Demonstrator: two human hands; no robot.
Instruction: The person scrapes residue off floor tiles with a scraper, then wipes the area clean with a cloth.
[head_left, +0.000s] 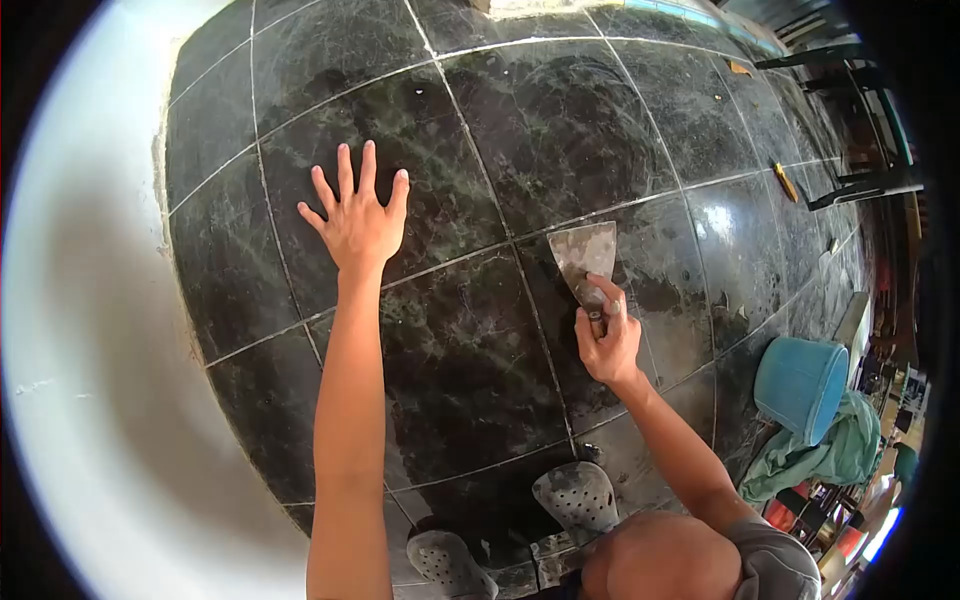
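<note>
Dark marbled tiles are meeting a white wall. The left hand is lying palm-down, fingers spread; the right hand is gripping a putty knife, its long axis slanting slightly left, blade pointing away from the person, near a grout line.

A blue bucket stands at the right of the view, with a crumpled green cloth against it. Mixed clutter, too jumbled to tell apart, lies near the cloth. Farther up lie a yellow-orange tool and, well apart from it, a small orange-brown scrap, both near a dark frame. A white wall runs down the left.
</note>
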